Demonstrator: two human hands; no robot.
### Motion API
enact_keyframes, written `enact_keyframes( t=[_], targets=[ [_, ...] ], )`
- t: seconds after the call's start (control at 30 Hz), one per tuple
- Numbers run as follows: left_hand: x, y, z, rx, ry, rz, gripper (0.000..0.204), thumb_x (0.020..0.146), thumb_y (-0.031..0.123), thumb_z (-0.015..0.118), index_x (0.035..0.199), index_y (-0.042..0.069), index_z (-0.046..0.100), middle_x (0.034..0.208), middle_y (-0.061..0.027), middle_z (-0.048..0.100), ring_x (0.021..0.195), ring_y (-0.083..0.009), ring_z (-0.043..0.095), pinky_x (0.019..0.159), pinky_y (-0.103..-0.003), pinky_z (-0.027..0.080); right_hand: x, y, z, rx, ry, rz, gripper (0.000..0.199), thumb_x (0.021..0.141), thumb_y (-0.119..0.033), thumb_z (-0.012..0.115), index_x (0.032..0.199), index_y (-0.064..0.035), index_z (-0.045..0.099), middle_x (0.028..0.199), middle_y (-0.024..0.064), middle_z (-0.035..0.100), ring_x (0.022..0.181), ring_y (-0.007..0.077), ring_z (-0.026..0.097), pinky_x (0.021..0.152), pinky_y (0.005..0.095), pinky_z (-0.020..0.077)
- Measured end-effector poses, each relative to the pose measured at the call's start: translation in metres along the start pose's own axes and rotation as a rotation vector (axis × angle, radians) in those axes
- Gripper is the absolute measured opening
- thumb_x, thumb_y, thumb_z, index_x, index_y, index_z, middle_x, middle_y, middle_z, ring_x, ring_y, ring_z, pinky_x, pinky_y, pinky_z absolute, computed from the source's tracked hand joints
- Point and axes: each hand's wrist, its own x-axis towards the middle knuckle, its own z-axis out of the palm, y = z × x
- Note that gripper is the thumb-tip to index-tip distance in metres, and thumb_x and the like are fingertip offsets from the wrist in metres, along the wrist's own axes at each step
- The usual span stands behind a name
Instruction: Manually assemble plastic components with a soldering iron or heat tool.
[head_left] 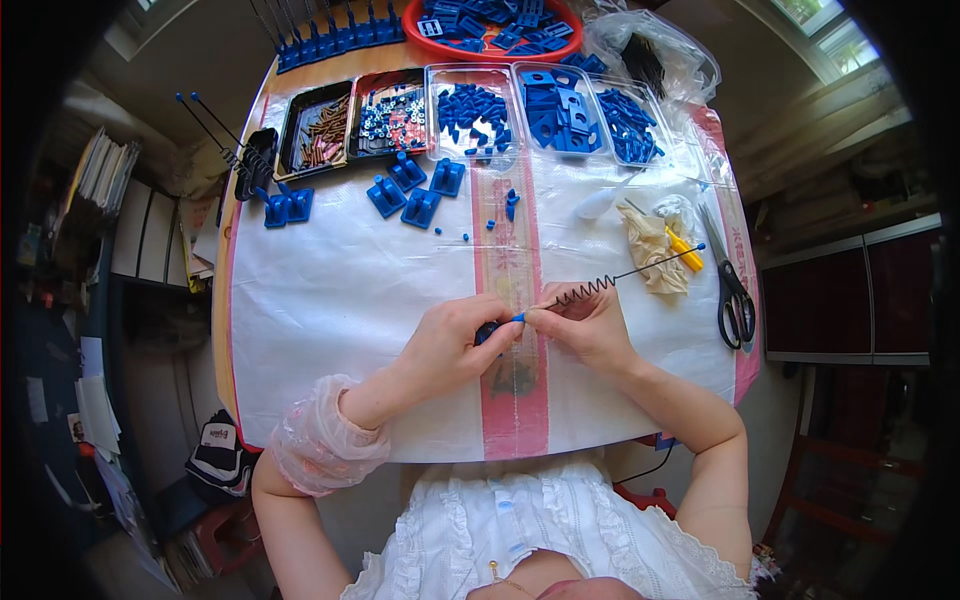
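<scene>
Hands meet just above the near edge of the table, over a pink printed strip (pixel 512 300) that runs down the white plastic sheet (pixel 330 300). The left hand (pixel 450 345) is clenched around a small dark part (pixel 486 333), fingertips pinched on a little blue piece (pixel 518 317) at its end. The right hand (pixel 588 325) touches it from the other side, its fingers closed on the near end of a black spring rod (pixel 625 277). From that pinch the rod runs up and away to the right: coiled section first, then a straight wire ending in a blue tip (pixel 701 246).

Right of the rod's far end lie a yellow tool (pixel 685 248) on a crumpled beige cloth (pixel 648 250), and beyond them black scissors (pixel 735 300). Well beyond the grip, loose blue brackets (pixel 415 190) sit on the sheet, behind them a row of trays: a black tray of brown pieces (pixel 315 128), one of small mixed hardware (pixel 392 115), and clear trays of blue parts (pixel 550 110). Farther still stands a red bowl (pixel 490 25) of blue parts. Far left of the grip, at the table edge, more finished rods (pixel 225 140) stick up from a black holder (pixel 256 160).
</scene>
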Motion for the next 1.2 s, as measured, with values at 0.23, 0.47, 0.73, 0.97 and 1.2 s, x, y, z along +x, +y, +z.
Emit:
enact_keyframes(
  t=[0.23,0.47,0.73,0.97,1.2],
  targets=[
    [0.0001,-0.0010,0.0016,-0.024,0.003,0.001,0.011,0.094,0.011,0.063,0.093,0.001,0.068,0.074,-0.0061,0.062,0.062,-0.0132,0.057,0.057,-0.028,0.044,-0.0008,-0.0003,-0.0004,0.015,-0.004,-0.004,0.003,0.084,-0.001,0.075,0.086,0.0008,0.073,0.082,0.0044,0.073,0.076,0.0077,0.067,0.069,0.0228,0.0549],
    [-0.0013,0.0025,-0.0023,-0.059,-0.031,-0.022,0.012,0.095,0.012,0.063,0.094,0.001,0.068,0.078,-0.0062,0.063,0.066,-0.0120,0.059,0.058,-0.027,0.044,-0.0019,-0.0046,0.0008,0.012,-0.013,-0.001,0.003,0.085,-0.001,0.076,0.086,0.0003,0.073,0.083,0.0045,0.073,0.077,0.0077,0.068,0.069,0.0226,0.0547],
    [-0.0033,-0.0012,0.0000,-0.112,-0.009,-0.072,0.017,0.093,0.018,0.063,0.096,0.003,0.071,0.079,-0.0092,0.066,0.065,-0.0186,0.061,0.060,-0.031,0.047,-0.0025,-0.0030,0.0027,0.037,-0.002,-0.006,0.004,0.084,-0.002,0.076,0.086,0.0006,0.073,0.082,0.0052,0.073,0.076,0.0080,0.068,0.069,0.0223,0.0550],
    [-0.0014,-0.0047,0.0027,-0.176,0.012,-0.075,0.020,0.094,0.021,0.064,0.094,0.002,0.072,0.078,-0.0081,0.067,0.067,-0.0164,0.063,0.062,-0.030,0.048,-0.0008,0.0005,0.0013,0.047,-0.006,-0.021,0.004,0.084,-0.002,0.076,0.087,0.0008,0.074,0.083,0.0052,0.074,0.076,0.0082,0.069,0.069,0.0223,0.0553],
    [-0.0015,-0.0042,0.0052,-0.178,0.017,-0.096,0.021,0.094,0.022,0.064,0.093,0.002,0.072,0.078,-0.0079,0.068,0.067,-0.0160,0.064,0.063,-0.030,0.049,-0.0024,0.0036,0.0009,0.047,0.001,-0.047,0.005,0.085,-0.003,0.075,0.088,0.0010,0.074,0.082,0.0048,0.073,0.075,0.0081,0.068,0.068,0.0223,0.0551]
  ],
)
